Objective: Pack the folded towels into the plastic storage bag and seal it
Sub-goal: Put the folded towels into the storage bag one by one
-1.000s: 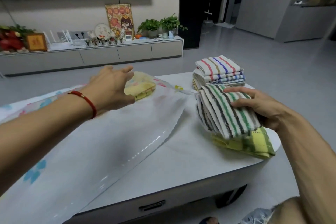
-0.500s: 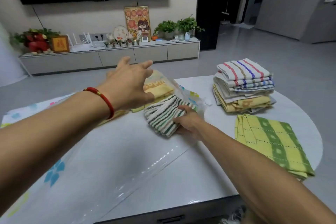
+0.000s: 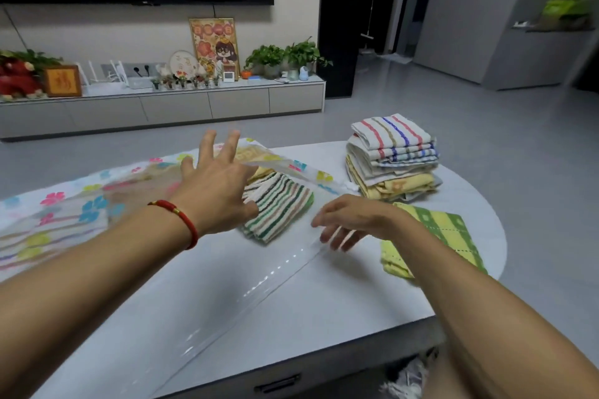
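White table (image 3: 372,288) in living rm: striped towel (image 3: 278,204) & yellow one already in bag (image 3: 136,275), stack (image 3: 392,155) + green-yellow towel (image 3: 434,230) left, unsealed; left hand (image 3: 214,191), right hand (image 3: 353,220) both open-grip, empty.

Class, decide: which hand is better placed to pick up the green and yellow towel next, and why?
The right hand: it hovers open beside the green and yellow towel, while the left hand is spread over the bag.

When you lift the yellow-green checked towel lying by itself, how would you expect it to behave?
The yellow-green checked towel lies flat and thin on the table, so it is probably light and floppy, drooping from a pinch. Its woven cloth looks unlikely to slip.
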Motion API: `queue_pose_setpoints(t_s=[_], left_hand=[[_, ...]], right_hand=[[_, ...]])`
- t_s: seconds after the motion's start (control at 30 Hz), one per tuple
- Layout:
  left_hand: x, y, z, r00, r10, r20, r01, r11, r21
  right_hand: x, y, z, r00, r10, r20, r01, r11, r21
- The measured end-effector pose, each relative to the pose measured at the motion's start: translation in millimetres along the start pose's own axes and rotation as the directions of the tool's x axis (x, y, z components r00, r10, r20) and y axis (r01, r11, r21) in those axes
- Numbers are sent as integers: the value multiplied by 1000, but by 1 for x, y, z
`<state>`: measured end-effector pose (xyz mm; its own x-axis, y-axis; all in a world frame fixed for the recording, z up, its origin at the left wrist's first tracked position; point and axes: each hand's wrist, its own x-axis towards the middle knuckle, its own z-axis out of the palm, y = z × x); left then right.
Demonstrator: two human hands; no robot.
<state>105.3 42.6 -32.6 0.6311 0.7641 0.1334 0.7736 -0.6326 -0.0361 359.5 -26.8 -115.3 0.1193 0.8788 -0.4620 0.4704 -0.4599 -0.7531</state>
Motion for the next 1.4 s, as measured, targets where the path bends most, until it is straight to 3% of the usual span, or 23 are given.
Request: queue_pose_setpoints(t_s=[0.07, 0.17, 0.23, 0.33, 0.4, 0.53, 0.63, 0.7, 0.8, 0.93, 1.07, 1.13, 1.23, 1.33, 1.4], left_hand=[[0, 4, 4, 1000, -19, -3, 18, 1000, -26], [1, 8, 6, 998, -54, -29, 52, 998, -44], [2, 9, 7, 997, -69, -39, 67, 996, -56], [0, 10, 8, 996, -79, -39, 76, 995, -70], [-1, 9, 10, 996, -82, -46, 79, 995, -66], [-5, 6, 10, 995, -87, -55, 85, 996, -27], [-10, 3, 6, 993, -102, -65, 105, 994, 41], [-16, 0, 3, 988, -107, -113, 124, 981, 152], [-20, -11, -5, 986, -89, -138, 128, 942, 309], [-17, -25, -17, 987, -58, -151, 112, 921, 374], [-14, -22, -28, 971, -82, -226, 180, 870, 458], [-13, -22, -31, 963, -89, -254, 202, 862, 464], [-11, -24, -34, 953, -77, -292, 215, 851, 479], [-6, -24, -37, 948, -58, -312, 214, 842, 496], [-3, -23, -40, 945, -51, -322, 216, 837, 503]], right_hand=[[-30, 31, -26, 975, 43, -220, -64, 994, -90], [-55, 81, -58, 776, 112, -621, -298, 932, -204], [-62, 110, -68, 673, 192, -714, -453, 871, -193], [-68, 142, -70, 676, 376, -634, -613, 764, -201], [-70, 152, -73, 699, 395, -596, -592, 787, -173], [-70, 159, -84, 748, 379, -545, -349, 923, 163], [-76, 150, -84, 837, 421, -349, -207, 834, 511], [-86, 139, -85, 892, 363, -270, -125, 771, 624], [-108, 123, -87, 956, 198, -216, -36, 810, 585], [-129, 78, -73, 999, -47, 18, 33, 877, 480], [-116, 20, -20, 966, -197, 167, 153, 958, 242], [-100, -6, 11, 927, -265, 267, 191, 942, 275], [-66, -40, 53, 845, -311, 435, 110, 897, 427], [-17, -62, 82, 830, -383, 406, 168, 865, 473], [14, -73, 89, 885, -398, 241, 215, 810, 546]])
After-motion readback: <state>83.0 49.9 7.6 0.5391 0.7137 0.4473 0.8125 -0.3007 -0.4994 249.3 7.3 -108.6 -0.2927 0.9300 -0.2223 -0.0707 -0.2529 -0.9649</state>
